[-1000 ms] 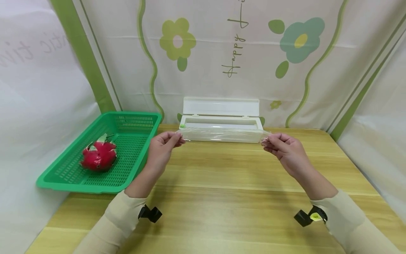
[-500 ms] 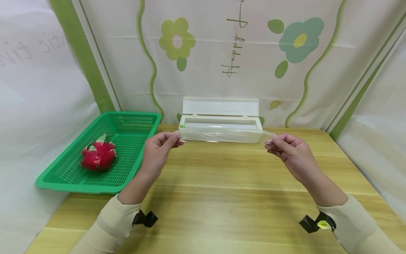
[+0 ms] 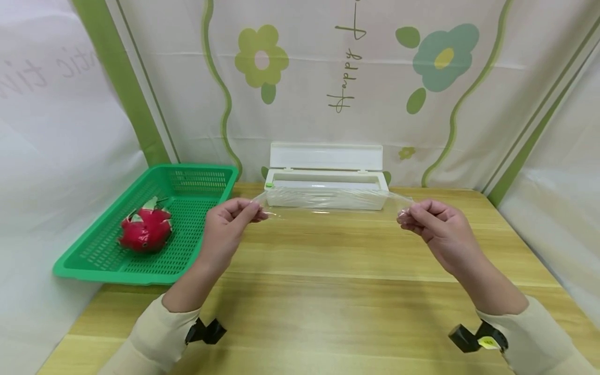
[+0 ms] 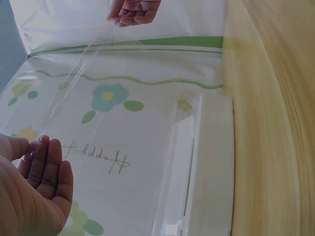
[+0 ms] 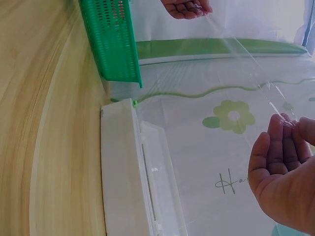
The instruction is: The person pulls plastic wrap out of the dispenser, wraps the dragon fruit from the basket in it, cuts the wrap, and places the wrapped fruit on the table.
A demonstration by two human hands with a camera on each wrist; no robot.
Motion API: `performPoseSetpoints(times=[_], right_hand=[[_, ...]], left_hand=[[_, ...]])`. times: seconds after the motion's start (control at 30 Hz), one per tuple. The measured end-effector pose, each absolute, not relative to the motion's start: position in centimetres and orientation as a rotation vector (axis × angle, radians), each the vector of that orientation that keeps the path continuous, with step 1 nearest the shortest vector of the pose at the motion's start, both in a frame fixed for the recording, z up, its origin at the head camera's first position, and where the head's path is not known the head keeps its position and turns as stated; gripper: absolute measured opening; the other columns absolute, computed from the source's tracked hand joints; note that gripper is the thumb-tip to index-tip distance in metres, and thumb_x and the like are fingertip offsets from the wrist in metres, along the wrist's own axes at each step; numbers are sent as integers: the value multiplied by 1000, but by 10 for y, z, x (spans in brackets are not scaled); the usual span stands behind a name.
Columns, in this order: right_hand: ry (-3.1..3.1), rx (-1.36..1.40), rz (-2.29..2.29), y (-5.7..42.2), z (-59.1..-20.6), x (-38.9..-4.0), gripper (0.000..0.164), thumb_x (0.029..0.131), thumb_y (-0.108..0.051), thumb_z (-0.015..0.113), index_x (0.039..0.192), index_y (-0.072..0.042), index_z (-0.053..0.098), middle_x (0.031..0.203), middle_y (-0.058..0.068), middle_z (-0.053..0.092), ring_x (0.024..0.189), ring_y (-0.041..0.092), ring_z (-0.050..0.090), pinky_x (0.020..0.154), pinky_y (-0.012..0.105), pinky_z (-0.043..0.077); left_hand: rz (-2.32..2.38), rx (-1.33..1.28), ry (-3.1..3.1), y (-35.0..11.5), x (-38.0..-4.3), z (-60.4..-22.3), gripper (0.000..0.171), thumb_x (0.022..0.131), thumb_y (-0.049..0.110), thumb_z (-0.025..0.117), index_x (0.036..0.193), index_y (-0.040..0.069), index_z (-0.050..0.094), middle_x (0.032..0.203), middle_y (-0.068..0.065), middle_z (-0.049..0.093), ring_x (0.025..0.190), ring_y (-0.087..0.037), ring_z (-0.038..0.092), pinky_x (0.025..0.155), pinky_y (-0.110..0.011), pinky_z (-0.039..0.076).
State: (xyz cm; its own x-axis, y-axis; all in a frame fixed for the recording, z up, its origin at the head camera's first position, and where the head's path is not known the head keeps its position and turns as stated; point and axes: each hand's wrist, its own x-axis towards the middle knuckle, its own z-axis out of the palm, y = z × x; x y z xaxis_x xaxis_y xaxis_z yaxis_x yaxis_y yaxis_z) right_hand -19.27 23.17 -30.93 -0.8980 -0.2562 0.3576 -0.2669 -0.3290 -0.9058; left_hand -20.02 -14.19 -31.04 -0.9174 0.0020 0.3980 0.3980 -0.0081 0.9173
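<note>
A sheet of clear plastic wrap stretches between my two hands, running back to a white wrap dispenser box whose lid stands raised. My left hand pinches the sheet's left corner between thumb and fingers. At the other corner, my right hand pinches it the same way. Both hands are held in front of the box, above the table. In the left wrist view the taut film edge runs from one hand to the other. A small green piece sits at the box's left end.
To the left, a green plastic basket holds a red dragon fruit. The wooden table extends towards me. A white curtain printed with flowers hangs right behind the box, with more fabric at both sides.
Both hands have drawn back slightly towards me and moved apart, the left going left and the right going right. More wrap is pulled out of the box, which stays put.
</note>
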Motion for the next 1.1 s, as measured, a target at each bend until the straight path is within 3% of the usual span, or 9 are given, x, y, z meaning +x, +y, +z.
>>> performPoseSetpoints(times=[0.5, 0.77, 0.97, 1.1], right_hand=[[-1912, 673, 2304, 234, -307, -179, 20, 100, 2, 48, 93, 4, 66, 90, 8, 69, 86, 17, 66, 80, 27, 54], [-1944, 752, 2278, 236, -315, -177, 21, 99, 7, 46, 94, 6, 66, 90, 8, 70, 86, 17, 68, 79, 28, 54], [-1983, 750, 2256, 236, -319, -174, 21, 99, 6, 46, 92, 5, 66, 89, 7, 70, 85, 17, 67, 79, 28, 54], [-2036, 707, 2222, 237, -321, -170, 20, 99, 6, 48, 91, 4, 66, 88, 6, 69, 84, 17, 67, 79, 28, 54]], left_hand=[[-1971, -420, -2071, -146, -192, -306, 20, 96, 11, 61, 90, -8, 65, 81, -5, 70, 80, -21, 69, 85, -34, 53], [-1972, -369, -2171, -148, -188, -308, 23, 96, 14, 61, 86, -7, 63, 79, -7, 68, 80, -22, 69, 95, -37, 48], [-1935, -355, -2208, -148, -186, -312, 28, 94, 18, 66, 85, -9, 65, 76, -8, 69, 77, -22, 68, 85, -33, 53], [-1858, -338, -2247, -147, -183, -313, 29, 92, 22, 69, 79, -4, 67, 73, -9, 68, 70, -21, 64, 67, -26, 50]])
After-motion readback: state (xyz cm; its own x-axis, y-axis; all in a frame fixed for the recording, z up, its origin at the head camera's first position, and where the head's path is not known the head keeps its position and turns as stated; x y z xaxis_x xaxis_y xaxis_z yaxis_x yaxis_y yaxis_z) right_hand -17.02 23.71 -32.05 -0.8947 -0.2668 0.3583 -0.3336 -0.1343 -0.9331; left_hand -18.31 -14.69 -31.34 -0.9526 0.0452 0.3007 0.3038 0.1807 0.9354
